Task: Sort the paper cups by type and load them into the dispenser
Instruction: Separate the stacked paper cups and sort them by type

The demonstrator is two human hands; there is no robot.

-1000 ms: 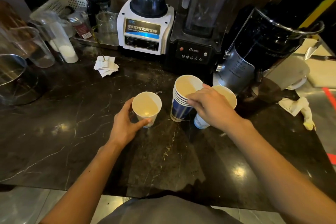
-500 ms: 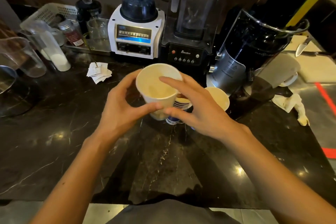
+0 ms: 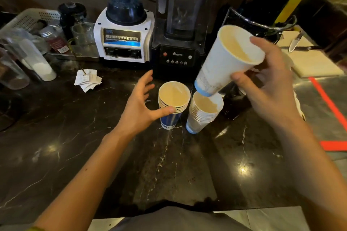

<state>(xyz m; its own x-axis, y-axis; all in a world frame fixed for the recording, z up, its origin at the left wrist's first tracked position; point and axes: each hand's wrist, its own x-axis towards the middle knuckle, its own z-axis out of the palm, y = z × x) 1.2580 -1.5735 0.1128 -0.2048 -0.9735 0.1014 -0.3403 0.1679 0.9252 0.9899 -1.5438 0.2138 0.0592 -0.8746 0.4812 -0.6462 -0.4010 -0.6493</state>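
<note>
Our right hand is clamped on a white cup, tilted just above the white stack toward the surface's back edge. Left hand, fingers apart, steadies the blue stack. Paper walls likely light and crushable; we grip mid-wall, gently.

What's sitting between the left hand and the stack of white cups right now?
The stack of blue cups stands between them in the head view; the left hand has its thumb against that stack's rims, and the stack of white cups is just beyond.
</note>
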